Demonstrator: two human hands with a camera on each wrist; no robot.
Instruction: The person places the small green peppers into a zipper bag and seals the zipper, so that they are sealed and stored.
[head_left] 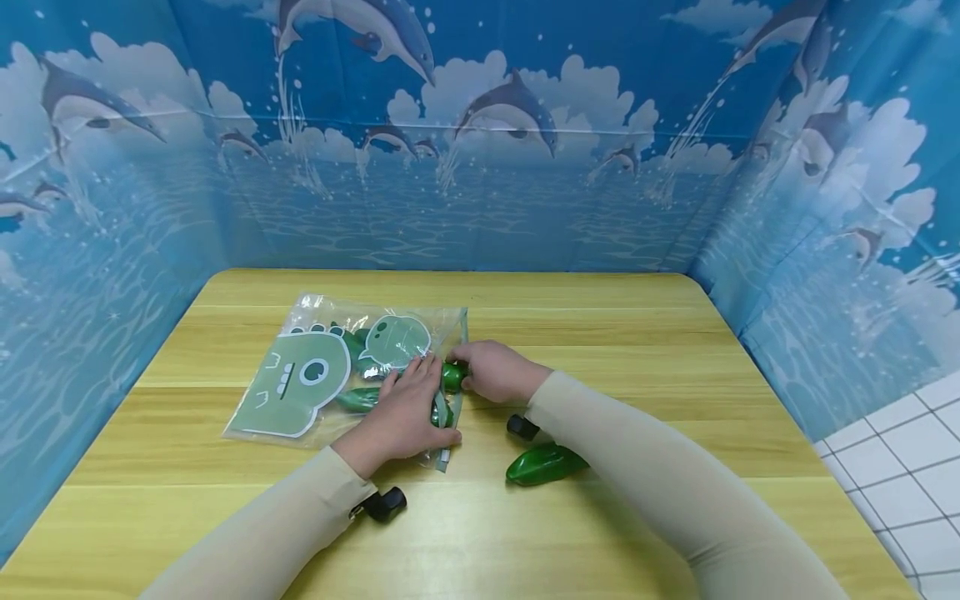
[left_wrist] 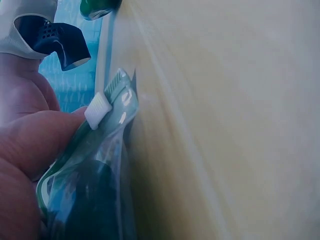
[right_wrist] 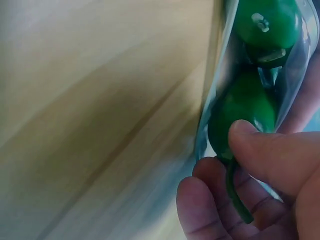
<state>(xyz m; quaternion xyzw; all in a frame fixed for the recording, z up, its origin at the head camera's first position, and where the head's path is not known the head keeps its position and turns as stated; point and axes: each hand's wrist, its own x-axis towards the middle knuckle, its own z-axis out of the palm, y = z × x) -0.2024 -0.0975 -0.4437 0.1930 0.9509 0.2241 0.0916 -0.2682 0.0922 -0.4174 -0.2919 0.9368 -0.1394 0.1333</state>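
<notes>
A clear zip bag printed with green dinosaurs lies flat, its mouth facing right and several green vegetables inside it. My left hand rests over the bag near the mouth, fingers extended on the film, with the thumb beside the white zip slider. At the mouth my right hand pinches a green pepper near its curved stem. Most of this pepper lies between the bag's two layers. Another green vegetable sits next to it within the bag.
A long glossy green vegetable lies on the wooden table, partly hidden under my right forearm. Black wrist cameras hang below both sleeves. Dolphin-print curtains enclose the table's back and sides.
</notes>
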